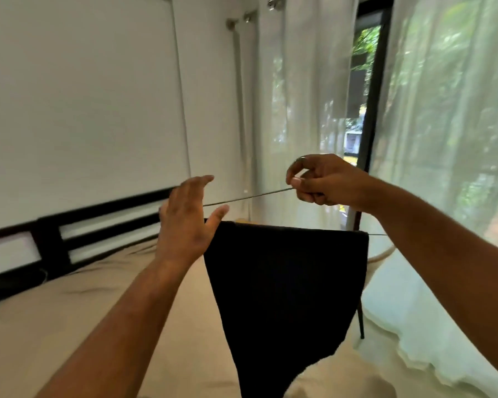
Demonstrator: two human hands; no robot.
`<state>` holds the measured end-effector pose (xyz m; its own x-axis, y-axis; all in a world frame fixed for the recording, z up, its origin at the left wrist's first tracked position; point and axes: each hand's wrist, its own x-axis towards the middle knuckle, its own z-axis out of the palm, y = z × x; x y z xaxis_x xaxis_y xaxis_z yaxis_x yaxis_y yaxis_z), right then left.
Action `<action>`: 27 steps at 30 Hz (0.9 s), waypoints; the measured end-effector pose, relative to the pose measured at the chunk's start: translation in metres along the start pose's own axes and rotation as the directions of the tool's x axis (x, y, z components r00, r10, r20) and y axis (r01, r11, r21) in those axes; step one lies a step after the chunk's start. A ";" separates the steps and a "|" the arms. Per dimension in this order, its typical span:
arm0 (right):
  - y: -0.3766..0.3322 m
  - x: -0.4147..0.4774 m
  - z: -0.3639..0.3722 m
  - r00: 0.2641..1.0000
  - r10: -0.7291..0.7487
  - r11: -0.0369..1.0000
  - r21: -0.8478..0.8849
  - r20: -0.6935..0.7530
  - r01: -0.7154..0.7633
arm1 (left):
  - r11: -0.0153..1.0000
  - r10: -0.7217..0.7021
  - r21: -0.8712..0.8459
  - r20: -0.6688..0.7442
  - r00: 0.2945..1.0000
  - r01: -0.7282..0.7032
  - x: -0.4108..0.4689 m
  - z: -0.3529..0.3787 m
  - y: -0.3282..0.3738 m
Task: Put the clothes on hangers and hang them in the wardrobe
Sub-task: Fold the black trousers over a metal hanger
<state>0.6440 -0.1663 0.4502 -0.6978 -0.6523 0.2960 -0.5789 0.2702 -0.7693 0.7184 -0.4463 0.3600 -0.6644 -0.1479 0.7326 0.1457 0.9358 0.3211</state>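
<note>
The wire hanger (247, 197) is held up in the air above the bed (69, 317), between the two hands. The right hand (325, 182) pinches its thin slanted wire between thumb and curled forefinger at the upper end; the remaining fingers are folded in beneath. The left hand (187, 222) is spread, fingers straight and thumb out, at the lower left end of that wire; the wire runs into the gap between thumb and fingers, and whether the palm touches it cannot be told. The hands are well apart, the right higher than the left.

A black garment (285, 282) is draped over the hanger's lower bar, its top edge level, its upper left corner just beside the left thumb; it hangs below both hands and narrows towards the bottom edge of the view; a short bare stretch of the bar juts out past its right edge.

The bed carries a beige sheet; a black headboard (55, 234) runs along its far left edge against the white wall; sheer white curtains (299, 96) cover a dark-framed window (371, 116) on the right.
</note>
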 end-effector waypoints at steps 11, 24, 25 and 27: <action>-0.009 -0.049 -0.050 0.998 0.029 0.963 -0.268 -0.049 -0.041 | 0.961 0.182 -0.235 0.132 0.974 -0.148 0.036 0.006 0.108; 0.061 -0.124 -0.133 0.932 0.310 0.860 -0.364 -0.186 -0.358 | 0.946 0.230 -0.248 0.060 0.971 -0.208 0.079 0.056 0.139; 0.068 -0.129 -0.142 0.927 0.313 0.856 -0.361 -0.206 -0.370 | 0.943 0.242 -0.253 0.065 0.968 -0.218 0.085 0.064 0.142; 0.083 -0.141 -0.165 0.919 0.310 0.852 -0.357 -0.244 -0.382 | 0.931 0.270 -0.275 0.069 0.960 -0.242 0.095 0.084 0.160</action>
<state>0.6247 0.0648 0.4375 -0.9235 -0.3431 0.1716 -0.3774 0.7325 -0.5666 0.6171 -0.2841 0.4307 -0.6493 0.1332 0.7488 0.4979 0.8187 0.2861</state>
